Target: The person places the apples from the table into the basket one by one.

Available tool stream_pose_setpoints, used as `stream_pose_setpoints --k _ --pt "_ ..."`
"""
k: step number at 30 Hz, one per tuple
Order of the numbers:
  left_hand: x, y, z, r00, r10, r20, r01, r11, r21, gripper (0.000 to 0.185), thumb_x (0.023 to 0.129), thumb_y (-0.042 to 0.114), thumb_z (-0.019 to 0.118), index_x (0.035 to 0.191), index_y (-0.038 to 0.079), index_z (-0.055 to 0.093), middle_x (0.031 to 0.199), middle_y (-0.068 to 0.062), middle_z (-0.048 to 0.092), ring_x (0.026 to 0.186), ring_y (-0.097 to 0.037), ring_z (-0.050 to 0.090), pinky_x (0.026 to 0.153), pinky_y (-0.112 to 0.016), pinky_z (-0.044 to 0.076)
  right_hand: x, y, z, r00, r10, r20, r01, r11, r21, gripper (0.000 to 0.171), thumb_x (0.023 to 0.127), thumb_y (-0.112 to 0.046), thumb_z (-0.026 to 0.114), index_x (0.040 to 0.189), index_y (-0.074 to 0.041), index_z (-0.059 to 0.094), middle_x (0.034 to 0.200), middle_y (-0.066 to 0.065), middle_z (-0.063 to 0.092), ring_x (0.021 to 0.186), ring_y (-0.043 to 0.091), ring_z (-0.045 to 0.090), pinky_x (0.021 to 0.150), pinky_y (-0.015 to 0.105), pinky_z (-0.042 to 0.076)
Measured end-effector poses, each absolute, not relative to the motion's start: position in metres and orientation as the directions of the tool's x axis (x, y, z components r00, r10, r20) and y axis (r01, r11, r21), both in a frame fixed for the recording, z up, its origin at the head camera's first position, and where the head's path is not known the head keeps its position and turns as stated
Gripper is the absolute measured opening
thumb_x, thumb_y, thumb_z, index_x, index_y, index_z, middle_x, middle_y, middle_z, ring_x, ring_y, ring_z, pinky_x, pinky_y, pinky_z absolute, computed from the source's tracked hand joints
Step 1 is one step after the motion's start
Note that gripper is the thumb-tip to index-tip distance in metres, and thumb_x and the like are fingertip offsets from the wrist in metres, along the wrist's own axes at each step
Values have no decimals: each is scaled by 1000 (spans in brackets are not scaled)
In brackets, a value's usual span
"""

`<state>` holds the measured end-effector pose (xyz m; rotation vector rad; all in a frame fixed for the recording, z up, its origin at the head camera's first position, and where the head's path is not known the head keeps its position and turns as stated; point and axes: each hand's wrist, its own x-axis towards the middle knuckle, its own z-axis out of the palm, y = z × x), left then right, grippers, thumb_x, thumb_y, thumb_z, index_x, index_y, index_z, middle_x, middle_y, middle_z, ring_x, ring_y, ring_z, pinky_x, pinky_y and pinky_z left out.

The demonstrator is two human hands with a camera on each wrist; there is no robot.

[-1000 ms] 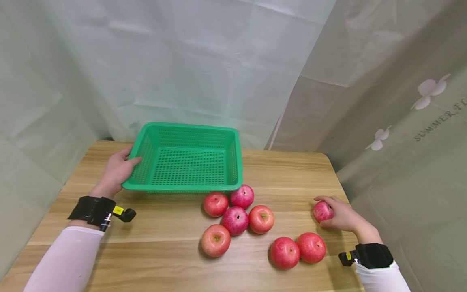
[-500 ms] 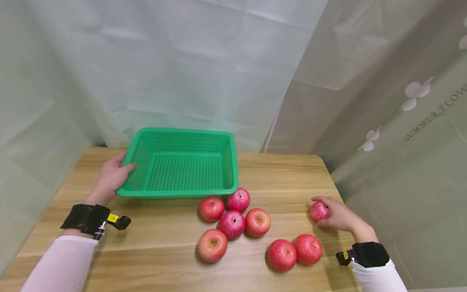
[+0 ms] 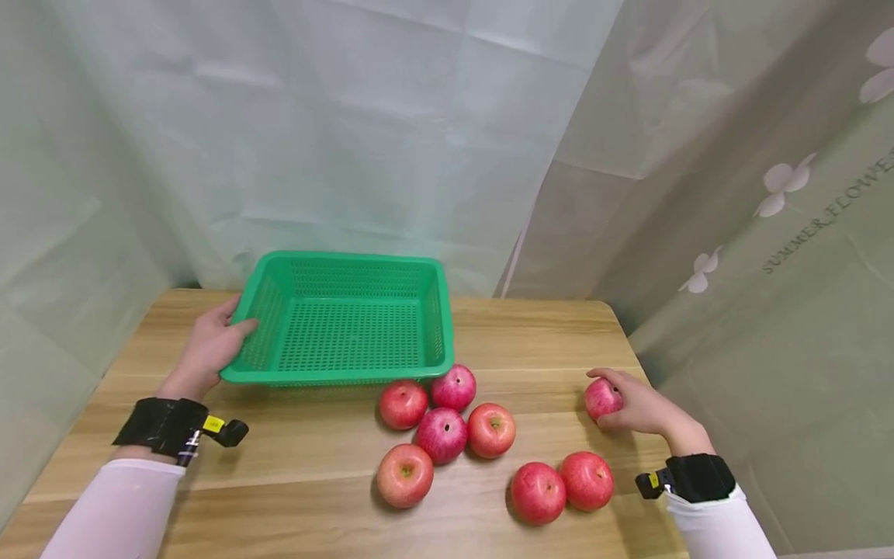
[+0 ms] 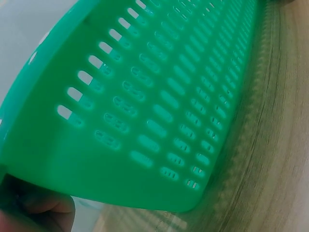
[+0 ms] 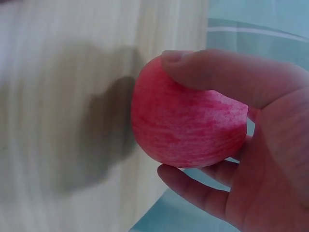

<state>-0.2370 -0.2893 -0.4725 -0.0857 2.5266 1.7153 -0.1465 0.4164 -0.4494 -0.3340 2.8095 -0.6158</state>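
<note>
At the left end of a green perforated plastic basket (image 3: 352, 334), my left hand (image 3: 211, 341) grips the rim, thumb over the inner side. The left wrist view shows the basket wall (image 4: 120, 96) close up, with part of the hand (image 4: 48, 210) at its rim. On the right of the table, my right hand (image 3: 642, 404) holds a red apple (image 3: 603, 398) between thumb and fingers. That apple (image 5: 188, 118) seems slightly raised, its shadow falling on the wood beside it. The basket has nothing in it.
Several apples lie in front of the basket, including a pale red one (image 3: 405, 475) and a darker one (image 3: 442, 435). Two more apples (image 3: 538, 493) touch each other nearer the right hand. Curtains (image 3: 419, 140) hang behind the wooden table (image 3: 293, 497).
My right hand has moved a little up and left with the apple. The left hand keeps its grip on the basket. The whole head view has shifted slightly.
</note>
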Motion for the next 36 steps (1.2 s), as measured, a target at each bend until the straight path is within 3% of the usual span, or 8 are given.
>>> stream_pose_setpoints --k 8,13,22,36 --pt "-233 -288 -470 -996 -2 -90 -83 416 905 69 113 25 45 171 6 13 151 -41 44 88 -17 69 69 -36 63 -175 381 -429 -935 -324 -142 -231 863 -450 79 82 -23 92 148 -6 53 134 18 63 117 35 63 94 52 59" --pt "-233 -285 -472 -998 -10 -68 -66 434 898 68 112 20 46 170 3 15 144 -41 48 80 -18 69 65 -36 62 -203 341 -413 -912 -390 -128 -290 833 -470 79 83 -22 91 149 -4 52 133 16 64 115 32 65 94 50 59" --pt "-234 -287 -472 -996 -31 -80 -85 452 888 69 112 20 46 170 4 14 148 -42 45 81 -20 68 64 -36 61 -247 262 -389 -862 -498 -96 -395 778 -489 76 85 -25 89 149 -8 51 134 10 62 118 27 63 95 45 59" --pt "-237 -284 -469 -997 -34 -63 -72 467 882 69 110 16 47 171 6 17 148 -41 46 85 -24 68 65 -36 61 -274 210 -380 -821 -570 -34 -477 716 -509 74 86 -25 88 148 -7 53 136 8 62 118 24 63 96 40 58"
